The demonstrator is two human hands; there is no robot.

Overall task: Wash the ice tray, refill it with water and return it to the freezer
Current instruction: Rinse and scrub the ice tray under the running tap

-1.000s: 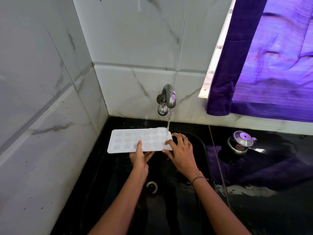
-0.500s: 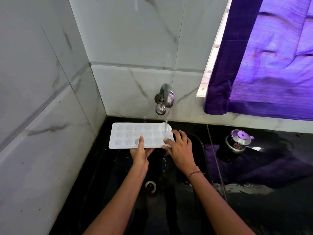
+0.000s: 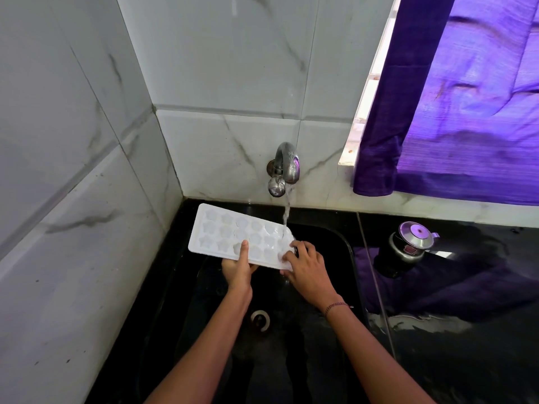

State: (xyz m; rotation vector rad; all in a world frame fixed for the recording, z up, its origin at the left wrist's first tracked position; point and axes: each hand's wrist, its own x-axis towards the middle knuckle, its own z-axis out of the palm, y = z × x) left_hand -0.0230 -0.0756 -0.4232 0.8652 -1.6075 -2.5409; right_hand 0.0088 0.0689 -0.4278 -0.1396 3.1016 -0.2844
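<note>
A white ice tray [image 3: 227,231] with star-shaped cells is held over the black sink [image 3: 347,249], tilted so its right end dips lower. My left hand [image 3: 237,268] grips its near edge from below, thumb lying on top. My right hand [image 3: 306,266] holds the tray's right end, fingers curled over the cells. A steel tap [image 3: 287,164] on the tiled wall runs a stream of water [image 3: 286,214] onto the right end of the tray, by my right fingers.
The sink drain [image 3: 260,318] lies below my forearms. On the wet black counter to the right stands a dark container with a steel lid [image 3: 412,243]. A purple curtain [image 3: 466,97] hangs over the window at right. Tiled walls close in at the left and back.
The tray has tilted, with its right end lower and closer to me. Both hands keep their hold, and water still falls on the right end.
</note>
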